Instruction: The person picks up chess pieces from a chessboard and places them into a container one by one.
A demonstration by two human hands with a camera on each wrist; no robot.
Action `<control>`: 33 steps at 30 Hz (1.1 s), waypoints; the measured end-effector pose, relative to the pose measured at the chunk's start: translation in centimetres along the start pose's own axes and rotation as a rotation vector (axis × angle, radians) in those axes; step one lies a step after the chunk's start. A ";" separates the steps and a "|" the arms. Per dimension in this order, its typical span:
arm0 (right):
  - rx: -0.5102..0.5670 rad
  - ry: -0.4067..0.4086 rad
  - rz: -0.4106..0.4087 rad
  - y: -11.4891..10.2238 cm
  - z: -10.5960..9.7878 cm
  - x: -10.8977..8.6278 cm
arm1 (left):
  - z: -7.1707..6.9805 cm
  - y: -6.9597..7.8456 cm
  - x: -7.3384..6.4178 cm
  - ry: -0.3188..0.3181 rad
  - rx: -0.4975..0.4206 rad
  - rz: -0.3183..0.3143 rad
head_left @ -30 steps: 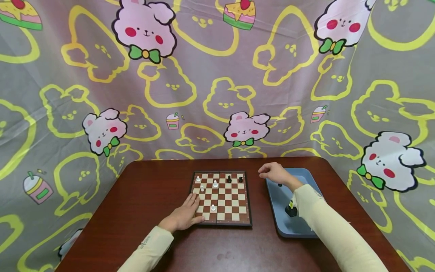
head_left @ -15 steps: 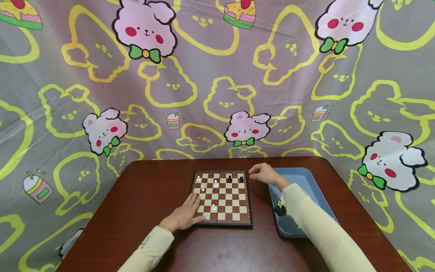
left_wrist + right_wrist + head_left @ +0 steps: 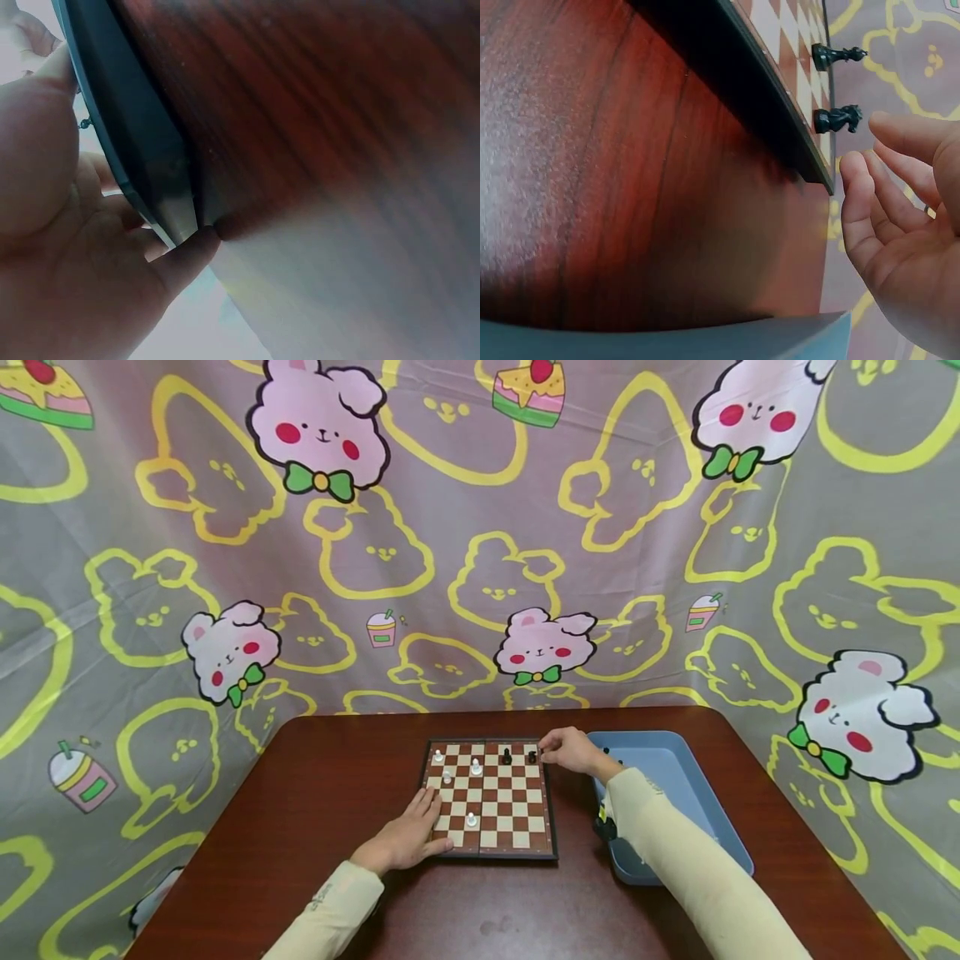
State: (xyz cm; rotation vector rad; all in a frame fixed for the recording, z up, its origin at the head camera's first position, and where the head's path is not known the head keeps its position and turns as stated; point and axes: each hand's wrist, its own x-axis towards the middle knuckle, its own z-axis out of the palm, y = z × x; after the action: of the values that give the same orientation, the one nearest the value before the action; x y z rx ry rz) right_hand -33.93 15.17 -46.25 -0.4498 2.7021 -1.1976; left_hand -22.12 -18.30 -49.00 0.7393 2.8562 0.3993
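A chessboard [image 3: 512, 793] lies on the table with two black pieces at its far right. One is a black knight [image 3: 840, 118]; a taller black chess piece [image 3: 840, 55] stands beside it. Several white chess pieces, including a white piece [image 3: 476, 767] near the board's middle fold, stand upright on the left half. My left hand [image 3: 405, 837] rests along the board's left edge, fingers extended, thumb at the front edge. At the far right corner hovers my right hand [image 3: 572, 750], its thumb and fingers parted near the knight, with nothing visible between them.
To the board's right sits a blue tray [image 3: 667, 781], partly covered by the right forearm. A small black thing [image 3: 606, 750] shows at its far left corner. Patterned cloth [image 3: 450, 568] hangs behind the brown table [image 3: 337, 760].
My right hand has moved left from above the tray to the board's far right corner, close to the knight. The left hand and the chess pieces on the board have stayed put.
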 end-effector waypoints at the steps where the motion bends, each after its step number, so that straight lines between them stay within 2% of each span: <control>1: 0.001 0.000 -0.003 0.0 0.1 0.0 | 0.0 0.0 0.0 -0.001 -0.001 -0.001; 11: -0.056 0.045 0.002 0.3 1.6 0.7 | 0.1 0.0 0.0 -0.003 0.004 0.000; 23: -0.104 0.042 -0.015 0.4 2.3 1.2 | 0.2 0.0 0.0 0.001 0.016 0.005; 33: -0.098 0.044 -0.021 0.5 2.6 1.4 | 0.3 -0.1 0.1 0.010 0.016 0.002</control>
State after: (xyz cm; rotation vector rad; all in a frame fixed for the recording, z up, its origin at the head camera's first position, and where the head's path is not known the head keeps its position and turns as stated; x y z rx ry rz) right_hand -34.72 13.23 -48.36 -0.4715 2.8100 -1.0969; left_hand -22.22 -18.29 -49.34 0.7449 2.8717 0.3820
